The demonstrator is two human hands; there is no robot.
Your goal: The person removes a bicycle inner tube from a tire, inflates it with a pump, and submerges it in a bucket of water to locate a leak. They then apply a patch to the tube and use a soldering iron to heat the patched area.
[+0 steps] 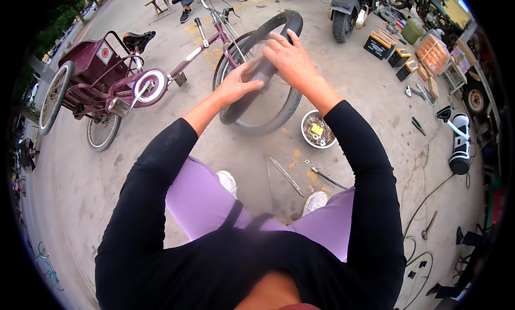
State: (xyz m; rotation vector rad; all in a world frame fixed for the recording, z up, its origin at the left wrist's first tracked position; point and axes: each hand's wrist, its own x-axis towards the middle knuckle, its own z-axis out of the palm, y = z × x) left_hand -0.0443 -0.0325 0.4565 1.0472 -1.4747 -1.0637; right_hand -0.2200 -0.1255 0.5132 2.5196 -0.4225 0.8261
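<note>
My left hand [242, 86] and my right hand [288, 57] both grip a dark grey rubber loop [240, 108], apparently an inner tube, with my right hand higher up and my left lower at its inner side. Part of it blurs. The loop lies over the front wheel [288, 108] of a tipped purple tricycle [94, 74], whose handlebar and fork extend behind my hands. Below the wheel, beside my right forearm, sits a white bowl [316, 141] of small metal parts and a yellow item. A metal bar [287, 176] and a black hose [327, 178] lie between my feet.
Batteries [378, 44], an orange bundle [433, 52] and loose tools [418, 125] lie to the right, with a pump-like cylinder [460, 149] and cables. A scooter [343, 20] stands behind. A person's legs [188, 9] show at the top; another person's dark legs [466, 240] show lower right.
</note>
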